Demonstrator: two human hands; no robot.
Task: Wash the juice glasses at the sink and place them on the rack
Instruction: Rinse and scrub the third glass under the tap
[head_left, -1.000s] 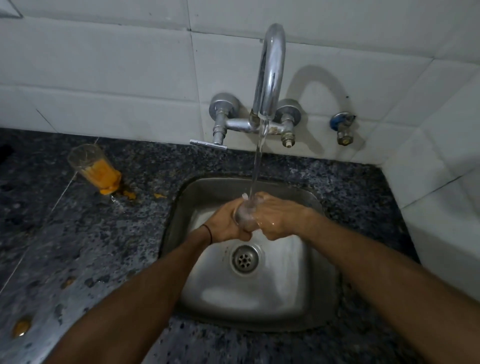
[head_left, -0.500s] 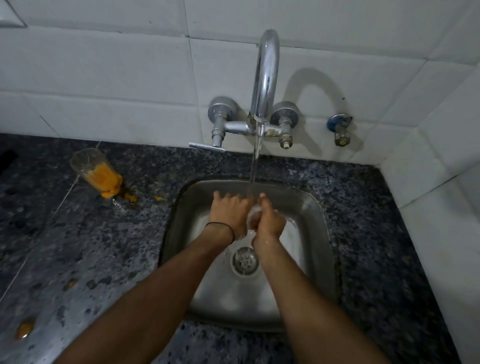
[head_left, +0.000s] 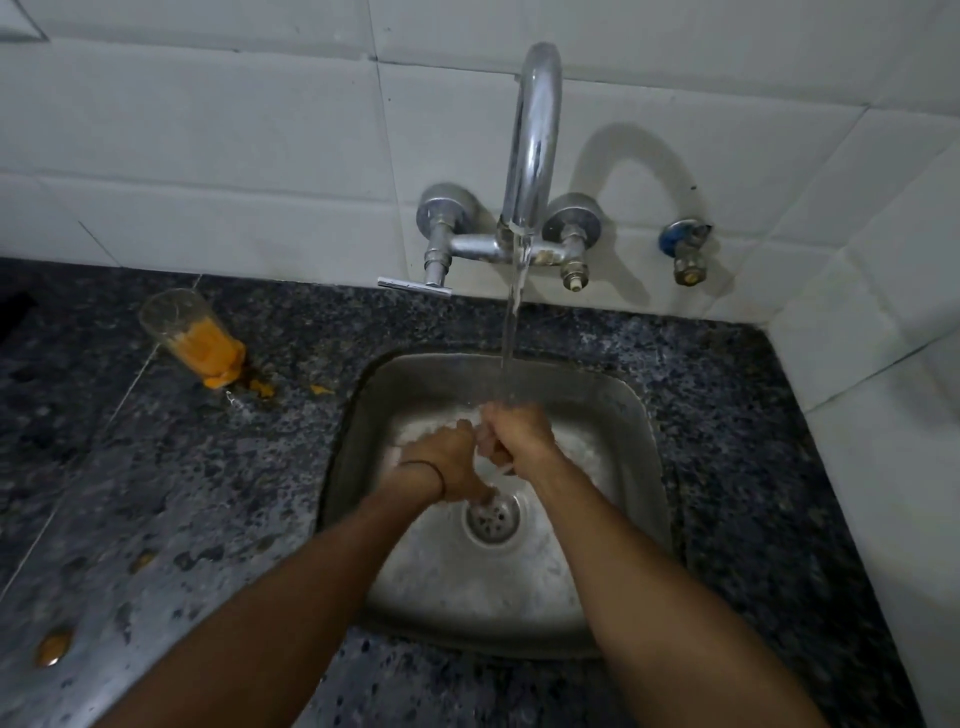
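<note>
Both hands are inside the steel sink (head_left: 636, 415), under the running stream of water (head_left: 511, 338). A clear juice glass (head_left: 487, 448) shows only as a blurred sliver between them. My left hand (head_left: 449, 462) curls around it from the left. From the right, my right hand (head_left: 522, 434) grips it, fist-like, directly under the stream. A second juice glass (head_left: 192, 338) with orange residue stands on the dark granite counter (head_left: 208, 493), left of the sink.
The chrome tap (head_left: 535, 156) is mounted on the white tiled wall, with a blue-capped valve (head_left: 685, 249) to its right. The drain (head_left: 493, 517) lies just below the hands. Orange juice spots (head_left: 52, 647) dot the wet counter. No rack is in view.
The hands have shifted lower in the sink and closed together around the glass. The right forearm swung from the right side to a more central position. The camera moved closer.
</note>
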